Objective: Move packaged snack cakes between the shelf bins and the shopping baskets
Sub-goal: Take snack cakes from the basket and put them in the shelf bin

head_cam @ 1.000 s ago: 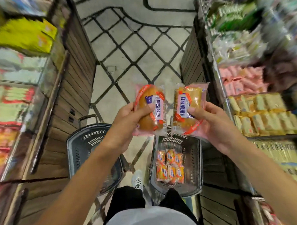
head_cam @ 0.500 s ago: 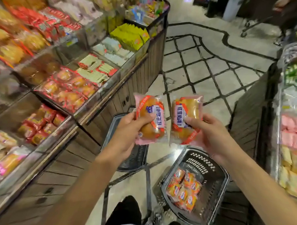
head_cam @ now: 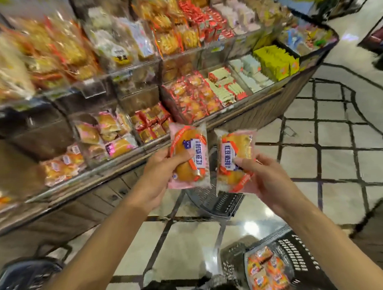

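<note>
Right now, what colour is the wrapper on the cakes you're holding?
Pink, with orange bands, on both clear-windowed snack cake packets; head view shows it.

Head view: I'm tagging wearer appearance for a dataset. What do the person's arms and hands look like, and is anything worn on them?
Both forearms are bare up to the frame edge: no sleeves in view. The left hand and right hand have no gloves, and no rings, watch or bands show. Fingernails look short and unpainted.

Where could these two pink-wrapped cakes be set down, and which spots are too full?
Both left hand and right hand hold a cake. The bin of matching pink packs shows dark bare room at its upper left. The right basket has bare mesh right of its orange packs. The upper shelf bins are crowded.
</note>
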